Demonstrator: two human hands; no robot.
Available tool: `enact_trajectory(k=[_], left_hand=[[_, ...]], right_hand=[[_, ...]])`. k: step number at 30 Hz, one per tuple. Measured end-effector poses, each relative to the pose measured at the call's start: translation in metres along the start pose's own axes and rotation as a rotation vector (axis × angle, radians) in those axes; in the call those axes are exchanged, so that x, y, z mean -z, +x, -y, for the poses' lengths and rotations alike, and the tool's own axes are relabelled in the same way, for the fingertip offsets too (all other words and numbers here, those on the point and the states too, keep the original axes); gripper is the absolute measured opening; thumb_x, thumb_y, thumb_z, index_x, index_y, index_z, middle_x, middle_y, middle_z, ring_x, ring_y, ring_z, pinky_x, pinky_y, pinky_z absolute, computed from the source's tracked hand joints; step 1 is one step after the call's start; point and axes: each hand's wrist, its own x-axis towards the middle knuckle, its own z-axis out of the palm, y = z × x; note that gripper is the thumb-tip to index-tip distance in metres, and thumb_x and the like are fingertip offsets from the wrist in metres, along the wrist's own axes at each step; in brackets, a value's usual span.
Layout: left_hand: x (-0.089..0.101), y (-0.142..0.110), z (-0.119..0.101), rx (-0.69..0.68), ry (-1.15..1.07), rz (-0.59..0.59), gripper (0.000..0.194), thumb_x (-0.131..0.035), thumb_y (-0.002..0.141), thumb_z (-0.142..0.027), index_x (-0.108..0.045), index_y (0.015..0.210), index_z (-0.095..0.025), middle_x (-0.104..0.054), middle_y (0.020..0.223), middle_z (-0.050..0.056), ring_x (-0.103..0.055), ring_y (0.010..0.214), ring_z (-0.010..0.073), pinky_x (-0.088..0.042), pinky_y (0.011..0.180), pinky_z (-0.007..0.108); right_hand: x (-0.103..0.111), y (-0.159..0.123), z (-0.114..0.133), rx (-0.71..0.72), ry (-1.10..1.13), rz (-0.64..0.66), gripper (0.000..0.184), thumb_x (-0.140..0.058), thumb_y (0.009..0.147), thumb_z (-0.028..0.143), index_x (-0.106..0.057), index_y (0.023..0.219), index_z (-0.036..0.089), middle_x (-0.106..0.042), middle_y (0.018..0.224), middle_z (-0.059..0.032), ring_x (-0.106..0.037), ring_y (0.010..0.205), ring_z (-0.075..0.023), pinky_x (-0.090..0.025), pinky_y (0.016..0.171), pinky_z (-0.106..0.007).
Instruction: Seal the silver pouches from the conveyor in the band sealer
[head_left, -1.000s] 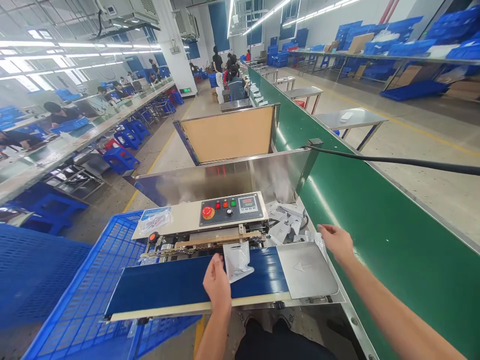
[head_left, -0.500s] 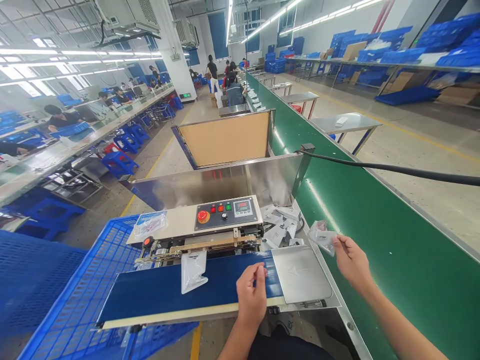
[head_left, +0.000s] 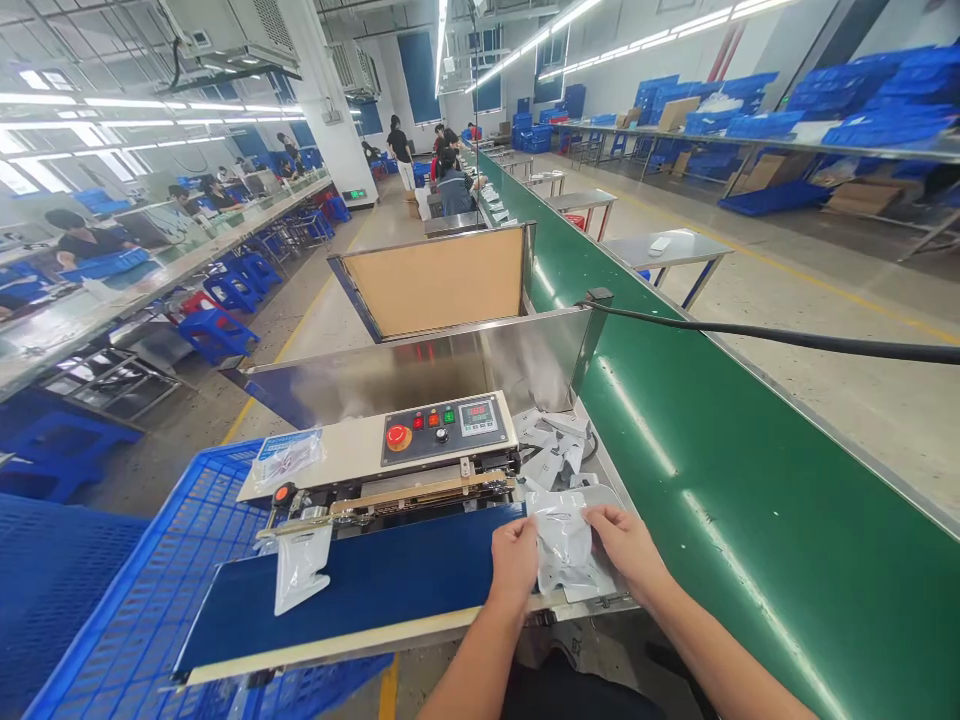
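My left hand (head_left: pixel 514 562) and my right hand (head_left: pixel 626 545) both grip a clear plastic pouch (head_left: pixel 562 540), holding it flat over the steel infeed plate at the right end of the dark blue sealer belt (head_left: pixel 405 585). A second clear pouch (head_left: pixel 300 568) rides at the belt's left end, its top edge under the sealing rail (head_left: pixel 409 497). Behind the rail is the sealer's control panel (head_left: pixel 439 430) with a red stop button. A pile of loose pouches (head_left: pixel 555 445) lies to the right of the machine.
A blue plastic crate (head_left: pixel 150 600) stands under the belt's left end. The long green conveyor (head_left: pixel 712 470) runs along my right, crossed by a black cable (head_left: pixel 750 335). A steel guard and a tan board (head_left: pixel 439 280) rise behind the sealer. Other people work far off.
My right hand brought a pouch from the pile to the infeed plate and my left hand joined it. The earlier pouch travelled left along the belt to its end.
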Motion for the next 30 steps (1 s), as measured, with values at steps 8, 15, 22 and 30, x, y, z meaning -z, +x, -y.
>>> enact_trajectory(k=[8,15,22,30], left_hand=[[0.026,0.034,-0.010,0.049,-0.139,-0.067,0.061,-0.091,0.055,-0.070,-0.074,0.065,-0.013,-0.064,0.057,0.004,-0.054,0.052,0.0143,-0.041,0.055,0.026],[0.074,0.031,-0.023,0.008,-0.161,-0.162,0.065,-0.093,0.055,-0.072,-0.078,0.073,-0.011,-0.074,0.069,0.009,-0.065,0.062,0.0199,-0.047,0.060,0.029],[0.133,-0.016,-0.018,-0.210,-0.032,-0.675,0.056,-0.079,0.084,-0.066,-0.082,0.111,-0.017,-0.082,0.112,0.015,-0.076,0.102,0.0299,-0.061,0.088,0.039],[0.110,-0.068,-0.019,-0.384,0.061,-0.487,0.057,-0.073,0.090,-0.070,-0.084,0.101,-0.015,-0.082,0.100,0.015,-0.077,0.088,0.0282,-0.065,0.082,0.038]], right_hand=[[-0.053,0.026,0.014,-0.070,0.072,0.029,0.027,-0.082,0.068,0.042,-0.067,0.066,0.020,-0.065,0.060,0.0002,-0.057,0.054,-0.0130,-0.054,0.054,-0.025],[-0.089,0.036,0.011,-0.116,0.021,0.268,0.026,-0.084,0.076,0.040,-0.072,0.074,0.017,-0.075,0.074,-0.0058,-0.071,0.068,-0.0159,-0.061,0.066,-0.026],[-0.009,0.142,0.050,0.254,-0.793,-0.286,0.037,-0.071,0.090,0.036,-0.079,0.122,0.019,-0.075,0.126,-0.0177,-0.073,0.104,-0.0288,-0.057,0.087,-0.038],[0.024,0.204,0.062,0.407,-1.162,-0.234,0.031,-0.054,0.096,0.023,-0.080,0.110,0.016,-0.074,0.128,-0.0192,-0.069,0.112,-0.0293,-0.050,0.092,-0.037]])
